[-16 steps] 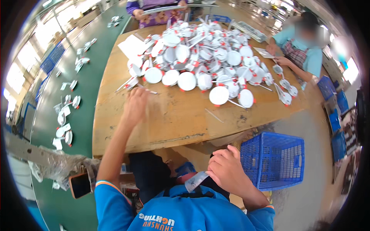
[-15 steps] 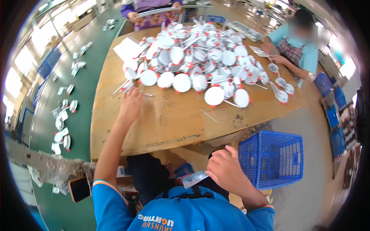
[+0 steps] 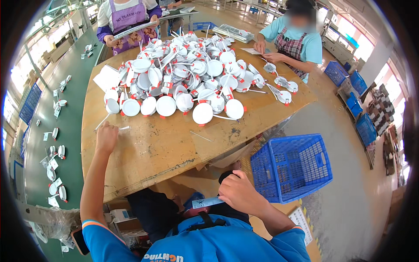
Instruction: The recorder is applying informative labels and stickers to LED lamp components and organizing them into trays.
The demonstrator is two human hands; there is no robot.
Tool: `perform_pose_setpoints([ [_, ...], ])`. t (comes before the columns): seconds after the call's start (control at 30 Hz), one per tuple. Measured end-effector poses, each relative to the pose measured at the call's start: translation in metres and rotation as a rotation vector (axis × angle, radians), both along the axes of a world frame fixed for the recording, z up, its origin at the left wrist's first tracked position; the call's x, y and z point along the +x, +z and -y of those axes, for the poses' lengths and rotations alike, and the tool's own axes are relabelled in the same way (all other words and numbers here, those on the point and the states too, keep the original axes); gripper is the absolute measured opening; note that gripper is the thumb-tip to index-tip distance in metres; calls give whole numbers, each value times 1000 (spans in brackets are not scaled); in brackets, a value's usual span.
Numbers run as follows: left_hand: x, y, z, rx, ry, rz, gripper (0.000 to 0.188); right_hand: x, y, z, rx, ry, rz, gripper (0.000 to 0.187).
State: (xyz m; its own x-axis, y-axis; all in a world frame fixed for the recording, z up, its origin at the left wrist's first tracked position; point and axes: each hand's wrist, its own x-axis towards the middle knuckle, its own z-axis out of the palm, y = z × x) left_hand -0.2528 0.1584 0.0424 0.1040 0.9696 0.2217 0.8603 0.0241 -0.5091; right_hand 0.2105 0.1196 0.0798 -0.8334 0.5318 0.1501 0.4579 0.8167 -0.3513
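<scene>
My left hand [image 3: 107,137] rests on the wooden table [image 3: 161,146] at the near left of the heap, its fingers curled together. A thin white wire [image 3: 100,123] runs by its fingertips, and a short white piece [image 3: 125,128] shows at its right side; what is between the fingers is hidden. Close to my body, below the table edge, my right hand [image 3: 240,192] is closed on a pale blue strip [image 3: 207,202] with dark marks. White round downlights [image 3: 166,106] with red clips and wires are heaped on the table.
A blue plastic basket [image 3: 297,170] stands on the floor to the right. Along the left runs a green conveyor belt [image 3: 72,144] carrying several lights with tags. Two co-workers [image 3: 301,41] [image 3: 126,19] handle flat items across the table. A loose white stick [image 3: 200,136] lies near the edge.
The whole view has swung, shifting table and basket leftward. My left hand is still at the table by the thin wire, its fingers more curled. My right hand keeps the strip.
</scene>
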Motion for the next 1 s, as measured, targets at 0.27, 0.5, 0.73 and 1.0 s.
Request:
perform_pose_setpoints([
  [0.27,55,21,18,456,153,1370,18,-6,-5,-10,-90,83,-119,14],
  [0.5,103,-29,25,503,118,1598,19,0,-2,-13,-237,69,-166,13],
  [0.73,101,-14,35,383,-285,886,21,-2,11,-2,-340,101,-161,14],
  [1.0,187,31,132,-245,-93,2161,21,-4,36,2,-476,282,-161,13],
])
